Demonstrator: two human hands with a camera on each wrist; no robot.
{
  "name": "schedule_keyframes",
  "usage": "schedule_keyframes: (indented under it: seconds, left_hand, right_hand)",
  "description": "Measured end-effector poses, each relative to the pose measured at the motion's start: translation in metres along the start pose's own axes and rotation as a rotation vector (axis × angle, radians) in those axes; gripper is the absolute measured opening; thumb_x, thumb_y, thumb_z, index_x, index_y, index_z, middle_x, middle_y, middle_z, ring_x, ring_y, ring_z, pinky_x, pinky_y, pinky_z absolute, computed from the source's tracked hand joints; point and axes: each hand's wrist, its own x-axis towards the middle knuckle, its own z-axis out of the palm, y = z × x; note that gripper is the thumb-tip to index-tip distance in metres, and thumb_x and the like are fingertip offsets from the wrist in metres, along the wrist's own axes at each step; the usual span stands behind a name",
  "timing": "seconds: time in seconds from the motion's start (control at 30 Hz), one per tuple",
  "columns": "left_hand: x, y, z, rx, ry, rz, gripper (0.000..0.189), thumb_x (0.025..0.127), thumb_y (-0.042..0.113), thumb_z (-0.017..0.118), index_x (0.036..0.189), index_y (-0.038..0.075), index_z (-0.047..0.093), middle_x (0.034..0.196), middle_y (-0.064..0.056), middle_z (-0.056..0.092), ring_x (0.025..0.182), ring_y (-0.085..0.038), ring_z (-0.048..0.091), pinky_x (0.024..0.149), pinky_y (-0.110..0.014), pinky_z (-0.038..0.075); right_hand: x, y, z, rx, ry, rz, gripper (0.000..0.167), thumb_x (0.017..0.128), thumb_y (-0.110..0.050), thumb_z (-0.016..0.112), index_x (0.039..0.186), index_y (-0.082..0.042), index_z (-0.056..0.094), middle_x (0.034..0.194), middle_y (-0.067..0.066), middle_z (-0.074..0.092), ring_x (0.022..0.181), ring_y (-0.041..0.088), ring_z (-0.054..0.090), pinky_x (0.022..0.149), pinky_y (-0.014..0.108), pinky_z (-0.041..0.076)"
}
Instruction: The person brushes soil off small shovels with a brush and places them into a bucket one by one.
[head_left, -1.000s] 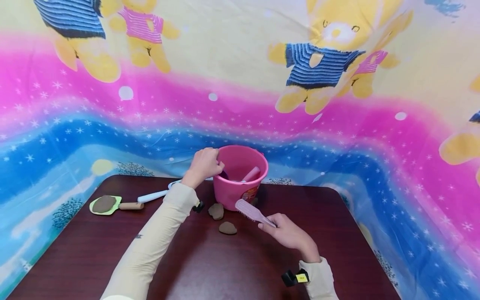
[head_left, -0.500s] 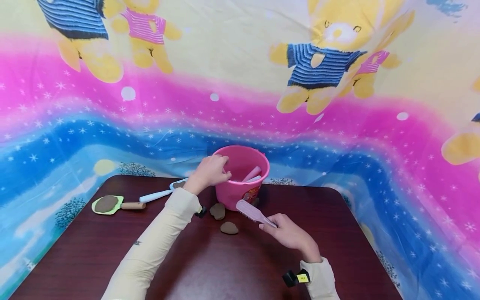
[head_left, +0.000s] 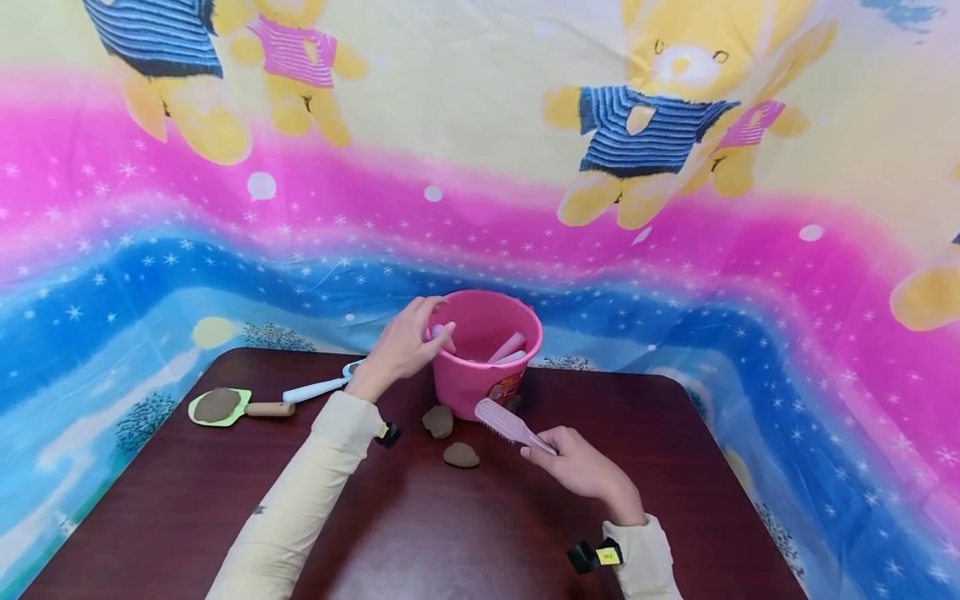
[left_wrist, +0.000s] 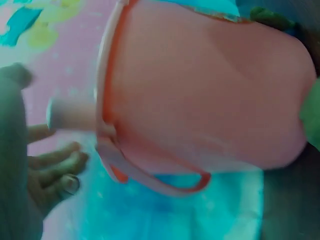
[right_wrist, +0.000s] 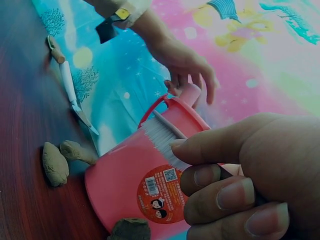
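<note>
A pink bucket point(head_left: 474, 383) stands upright near the table's far edge. My left hand point(head_left: 401, 346) is at its left rim with the fingers spread, beside a pale lilac handle point(head_left: 444, 337) that leans against the rim. The left wrist view shows the fingers apart from this handle point(left_wrist: 75, 115). Two more handles point(head_left: 510, 346) lie inside the bucket; their lower ends are hidden. My right hand point(head_left: 581, 471) pinches a pale pink brush point(head_left: 502, 421) between thumb and fingers, in front of the bucket. Its white bristles point(right_wrist: 161, 142) overlap the bucket wall in the right wrist view.
Brown clay-like lumps point(head_left: 461, 455) lie around the bucket's base. At the left of the dark table point(head_left: 172, 500) are a green scoop point(head_left: 242, 403) with a wooden handle, bearing a brown lump point(head_left: 217, 405), and a light-blue-handled tool point(head_left: 315, 389). Printed fabric point(head_left: 450, 242) hangs close behind.
My left hand moved down and right over the bucket's rim, then back left with its fingers spread. The lilac handle now shows at the rim. My right hand and the brush stay almost still.
</note>
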Motion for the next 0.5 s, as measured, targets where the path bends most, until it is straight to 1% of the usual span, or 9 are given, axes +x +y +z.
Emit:
schedule_keyframes:
  seconds: [0.07, 0.13, 0.17, 0.2, 0.23, 0.27, 0.33, 0.43, 0.5]
  left_hand:
    - [-0.007, -0.011, -0.001, -0.069, 0.115, 0.028, 0.048, 0.101, 0.034, 0.056, 0.141, 0.007, 0.053, 0.124, -0.016, 0.061, 0.086, -0.026, 0.065, 0.08, -0.045, 0.055]
    - [-0.014, -0.025, -0.002, -0.119, 0.218, 0.029, 0.04, 0.102, 0.027, 0.052, 0.134, 0.005, 0.058, 0.117, -0.018, 0.065, 0.078, -0.027, 0.065, 0.074, -0.045, 0.054]
    - [-0.018, -0.034, -0.003, -0.137, 0.255, 0.014, 0.036, 0.102, 0.025, 0.05, 0.131, 0.004, 0.06, 0.113, -0.018, 0.068, 0.075, -0.028, 0.067, 0.072, -0.045, 0.054]
    - [-0.023, -0.042, -0.004, -0.142, 0.282, -0.014, 0.034, 0.103, 0.023, 0.048, 0.127, 0.003, 0.062, 0.109, -0.018, 0.07, 0.077, -0.03, 0.068, 0.072, -0.047, 0.053]
    - [-0.027, -0.051, -0.006, -0.135, 0.296, -0.054, 0.033, 0.103, 0.022, 0.046, 0.125, 0.003, 0.063, 0.106, -0.019, 0.071, 0.08, -0.032, 0.069, 0.075, -0.048, 0.053]
    - [-0.032, -0.061, -0.008, -0.128, 0.294, -0.105, 0.033, 0.103, 0.021, 0.045, 0.123, 0.002, 0.064, 0.104, -0.02, 0.072, 0.084, -0.034, 0.07, 0.077, -0.05, 0.053]
    - [-0.042, -0.082, -0.012, -0.1, 0.242, -0.226, 0.034, 0.102, 0.019, 0.045, 0.124, 0.0, 0.063, 0.105, -0.022, 0.072, 0.094, -0.037, 0.07, 0.082, -0.052, 0.052]
    - [-0.057, -0.11, -0.019, 0.005, 0.088, -0.383, 0.041, 0.099, 0.018, 0.049, 0.13, -0.007, 0.058, 0.12, -0.029, 0.064, 0.106, -0.044, 0.063, 0.088, -0.057, 0.05]
    - [-0.068, -0.125, -0.023, 0.092, -0.026, -0.455, 0.046, 0.097, 0.018, 0.052, 0.133, -0.011, 0.055, 0.125, -0.034, 0.058, 0.108, -0.049, 0.058, 0.088, -0.06, 0.048]
  right_hand:
    - [0.0, 0.0, 0.0, 0.002, -0.002, 0.002, 0.035, 0.101, -0.036, 0.061, 0.073, -0.015, 0.064, 0.056, -0.005, 0.041, 0.049, 0.007, 0.035, 0.048, 0.023, 0.032]
    - [0.0, 0.0, 0.0, 0.003, -0.005, 0.007, 0.036, 0.101, -0.036, 0.061, 0.073, -0.015, 0.064, 0.056, -0.005, 0.042, 0.049, 0.008, 0.035, 0.048, 0.024, 0.033]
    - [0.0, 0.0, 0.0, 0.003, -0.005, 0.009, 0.035, 0.101, -0.036, 0.061, 0.073, -0.015, 0.064, 0.056, -0.005, 0.042, 0.049, 0.008, 0.035, 0.048, 0.024, 0.033]
    - [0.0, 0.0, 0.001, 0.001, -0.004, 0.008, 0.035, 0.101, -0.036, 0.061, 0.073, -0.015, 0.064, 0.056, -0.005, 0.042, 0.049, 0.008, 0.035, 0.048, 0.024, 0.033]
    - [0.0, 0.0, 0.001, 0.0, -0.004, 0.008, 0.035, 0.101, -0.036, 0.061, 0.074, -0.015, 0.064, 0.056, -0.005, 0.042, 0.049, 0.008, 0.035, 0.048, 0.024, 0.033]
    - [0.0, 0.0, 0.001, -0.003, -0.003, 0.008, 0.035, 0.101, -0.036, 0.061, 0.074, -0.015, 0.064, 0.056, -0.005, 0.042, 0.049, 0.007, 0.035, 0.048, 0.024, 0.033]
    - [0.001, 0.0, 0.001, -0.005, -0.004, 0.009, 0.034, 0.101, -0.036, 0.061, 0.075, -0.015, 0.065, 0.056, -0.005, 0.042, 0.049, 0.007, 0.035, 0.048, 0.023, 0.033]
    - [0.001, 0.0, 0.002, -0.002, -0.007, 0.013, 0.033, 0.101, -0.036, 0.061, 0.076, -0.015, 0.066, 0.056, -0.005, 0.043, 0.049, 0.008, 0.035, 0.048, 0.023, 0.033]
    - [0.001, -0.001, 0.002, 0.005, -0.012, 0.016, 0.033, 0.101, -0.036, 0.061, 0.076, -0.015, 0.066, 0.056, -0.004, 0.043, 0.049, 0.008, 0.035, 0.048, 0.024, 0.033]
